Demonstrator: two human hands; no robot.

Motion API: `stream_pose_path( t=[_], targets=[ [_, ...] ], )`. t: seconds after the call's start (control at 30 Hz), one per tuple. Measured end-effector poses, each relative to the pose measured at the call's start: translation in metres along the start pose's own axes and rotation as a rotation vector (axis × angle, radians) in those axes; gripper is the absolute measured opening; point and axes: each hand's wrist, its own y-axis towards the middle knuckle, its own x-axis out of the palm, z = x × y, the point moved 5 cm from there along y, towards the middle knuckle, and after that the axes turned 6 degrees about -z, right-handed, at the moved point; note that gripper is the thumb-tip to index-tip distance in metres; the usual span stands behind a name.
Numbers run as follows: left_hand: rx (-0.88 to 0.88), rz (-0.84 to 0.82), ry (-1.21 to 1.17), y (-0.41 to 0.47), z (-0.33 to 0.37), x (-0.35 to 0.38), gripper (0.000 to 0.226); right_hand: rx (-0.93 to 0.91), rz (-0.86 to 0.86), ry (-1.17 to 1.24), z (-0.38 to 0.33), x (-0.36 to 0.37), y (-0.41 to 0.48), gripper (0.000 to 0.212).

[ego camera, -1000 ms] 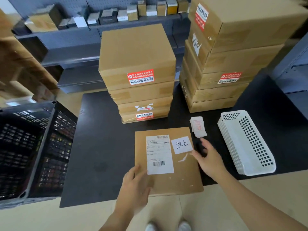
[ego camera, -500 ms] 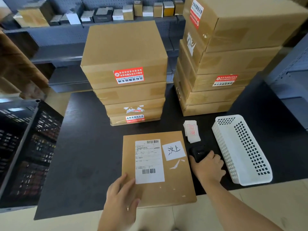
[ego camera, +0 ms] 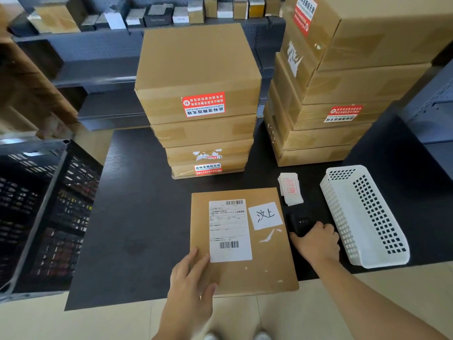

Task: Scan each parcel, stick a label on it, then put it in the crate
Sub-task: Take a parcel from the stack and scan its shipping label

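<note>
One flat parcel (ego camera: 264,266) lies on one black table (ego camera: 142,217). The parcel has two white papers stuck on top: one printed sheet (ego camera: 229,229) and one handwritten slip (ego camera: 265,215). There are two stacks of brown boxes. The left stack (ego camera: 198,69) has four boxes. The right stack (ego camera: 355,89) looks like five boxes. There is one white basket (ego camera: 367,217), one black crate (ego camera: 49,217), one black scanner (ego camera: 300,223) and one small pile of labels (ego camera: 290,190). Two hands show: one left hand (ego camera: 188,283) and one right hand (ego camera: 316,244). The little boxes (ego camera: 196,11) on the back shelf are too blurry to count.
</note>
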Motion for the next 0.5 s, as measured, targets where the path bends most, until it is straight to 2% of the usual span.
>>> stream_pose_path(
  t=[0.17, 0.37, 0.5],
  targets=[
    [-0.022, -0.013, 0.002, -0.002, 0.002, 0.0, 0.065, -0.008, -0.006, 0.006, 0.003, 0.0, 0.002, 0.089],
    [-0.052, -0.04, 0.022, -0.001, 0.009, -0.001, 0.064, -0.047, 0.06, 0.172, 0.01, -0.002, -0.003, 0.097],
    [0.052, -0.032, 0.158, 0.0, 0.009, 0.003, 0.059, -0.092, 0.09, 0.283, 0.013, -0.008, -0.008, 0.099]
  ],
)
